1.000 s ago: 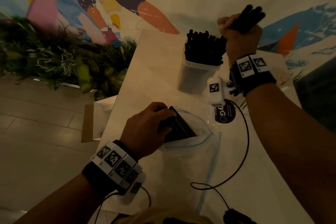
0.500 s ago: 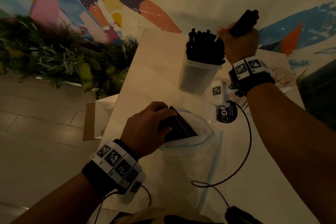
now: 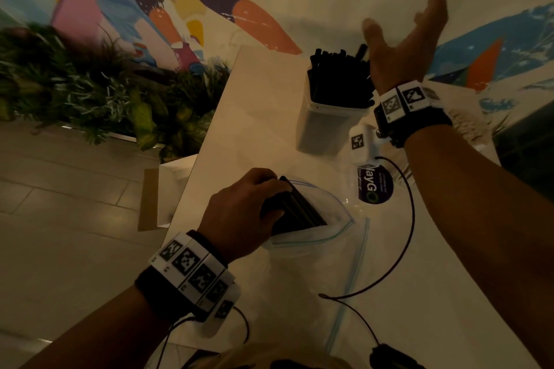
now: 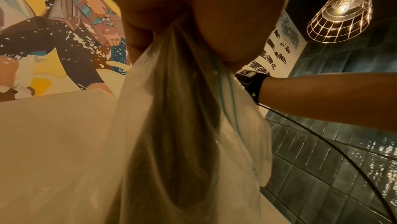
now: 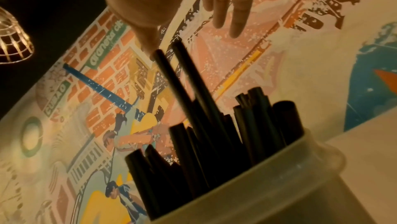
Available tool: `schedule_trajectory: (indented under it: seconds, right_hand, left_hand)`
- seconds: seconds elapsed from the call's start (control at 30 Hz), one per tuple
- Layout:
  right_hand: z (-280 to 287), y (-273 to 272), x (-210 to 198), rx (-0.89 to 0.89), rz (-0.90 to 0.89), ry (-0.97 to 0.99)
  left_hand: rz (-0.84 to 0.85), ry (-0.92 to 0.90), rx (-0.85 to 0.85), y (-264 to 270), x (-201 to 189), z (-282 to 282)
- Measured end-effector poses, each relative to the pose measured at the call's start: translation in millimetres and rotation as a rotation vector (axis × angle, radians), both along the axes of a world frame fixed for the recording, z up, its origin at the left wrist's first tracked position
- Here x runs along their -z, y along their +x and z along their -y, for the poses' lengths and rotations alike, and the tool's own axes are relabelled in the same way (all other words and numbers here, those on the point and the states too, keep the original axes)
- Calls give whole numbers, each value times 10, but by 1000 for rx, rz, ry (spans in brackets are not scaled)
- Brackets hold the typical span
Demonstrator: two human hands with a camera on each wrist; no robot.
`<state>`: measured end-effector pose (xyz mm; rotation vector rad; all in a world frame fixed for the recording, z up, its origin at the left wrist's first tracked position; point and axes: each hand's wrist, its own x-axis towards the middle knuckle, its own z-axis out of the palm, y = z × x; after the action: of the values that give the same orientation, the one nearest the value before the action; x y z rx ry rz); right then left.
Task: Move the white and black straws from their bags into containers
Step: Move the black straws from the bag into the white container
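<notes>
Now my right hand [image 3: 401, 48], grip spread, hangs over the container [image 3: 326, 123]; left hand [image 3: 239, 213] pinches the bag [image 3: 326, 219]'s black straws [image 3: 299, 210]; I'd reach back next.

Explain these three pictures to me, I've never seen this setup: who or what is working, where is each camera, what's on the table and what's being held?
No machine here: a person works with two bare hands. One camera sits on the head looking down; one sits on each wrist looking along the fingers. On the pale table stands a white container packed with black straws, and a clear zip bag lies nearer the person. The left hand grips the bag around the black straws left inside. The right hand hangs open above the container, holding nothing. In the right wrist view two straws stick up taller than the rest.
</notes>
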<state>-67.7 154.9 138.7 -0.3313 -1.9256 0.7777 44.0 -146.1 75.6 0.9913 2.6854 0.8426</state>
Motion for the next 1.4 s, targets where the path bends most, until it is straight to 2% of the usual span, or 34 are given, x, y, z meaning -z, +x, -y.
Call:
schedule_trajectory:
  seconds: [0.03, 0.07, 0.17, 0.23, 0.3, 0.4, 0.5, 0.6, 0.67, 0.77, 0.93, 1.0, 1.07, 1.13, 1.2, 1.23, 1.3, 1.33, 1.4]
  right_hand:
    - [-23, -44, 21, 9, 12, 68]
    - [-21, -70, 46, 17, 98, 128]
    - [14, -82, 289, -52, 634, 259]
    - [33, -45, 427, -82, 853, 383]
    - [51, -49, 443, -57, 859, 395]
    - [163, -97, 303, -12, 614, 313]
    - [429, -88, 138, -99, 469, 417]
    - [558, -91, 223, -113, 663, 660]
    - [488, -91, 374, -35, 821, 715]
    - [298, -69, 502, 53, 936, 539]
    - [221, -4, 333, -59, 1060, 327]
    - [318, 112, 181, -92, 949, 271]
    - [500, 347, 15, -162, 700, 217]
    - [689, 677, -88, -362, 564, -20]
    - [865, 1075, -81, -665, 700, -379]
    - [926, 1263, -13, -775, 841, -442]
    - [998, 1550, 260, -823, 1099, -321]
    - [1031, 1657, 401, -799, 1139, -273]
    - [1076, 1788, 643, -717, 1098, -281]
  left_hand:
    - [0, -3, -1, -2, -1, -3]
    - [2, -7, -1, -4, -3, -7]
    - [14, -14, 0, -8, -13, -19]
    - [20, -16, -1, -10, -11, -20]
    - [21, -15, -2, -9, -5, -17]
    - [12, -11, -5, -8, 1, -8]
    - [6, 2, -8, -10, 4, -9]
    - [-4, 5, -2, -19, 0, -19]
    - [-4, 3, -2, -20, 1, -17]
    - [-4, 13, 3, -9, 8, 2]
    - [-3, 12, 14, -14, 36, 7]
    - [-3, 9, 24, -20, 35, 7]
    - [-10, 19, 33, -32, 12, -1]
    - [13, 48, 21, -50, -10, -14]
    - [89, 112, -7, -78, -24, -18]
    - [130, 156, -10, -88, -26, -17]
    - [225, 244, 16, -102, -18, 7]
    - [292, 289, 40, -100, -14, 26]
    - [428, 373, 87, -80, 3, 68]
